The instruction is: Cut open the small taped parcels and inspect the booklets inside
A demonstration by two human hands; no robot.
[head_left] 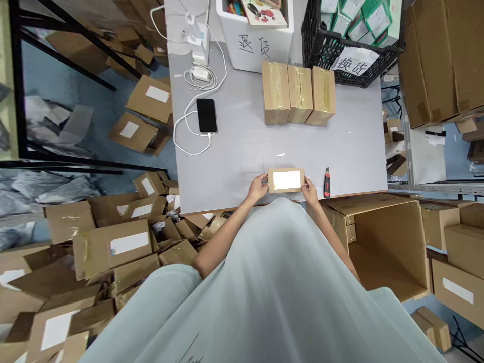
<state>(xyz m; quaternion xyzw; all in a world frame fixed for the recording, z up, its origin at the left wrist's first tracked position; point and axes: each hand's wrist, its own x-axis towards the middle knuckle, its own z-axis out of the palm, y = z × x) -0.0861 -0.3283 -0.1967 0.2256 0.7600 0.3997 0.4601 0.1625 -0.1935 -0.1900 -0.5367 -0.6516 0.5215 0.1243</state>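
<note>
Close to the front edge of the grey table (242, 141), a small brown cardboard box (270, 185) shows a white label (287, 180) on its face. My left hand (257, 188) grips its left end, and my right hand (309, 191) has the right end between thumb and fingers. To the right of my right hand lies a red and black box cutter (327, 184). Farther back, three taped cardboard boxes (300, 96) stand side by side.
At the back are a white bin (257, 48) and a black crate (321, 55) of green-and-white packages. A phone (206, 116) is plugged into a white cable at left. An open carton (385, 247) stands below the table's right side; many cardboard boxes (117, 244) pile up left.
</note>
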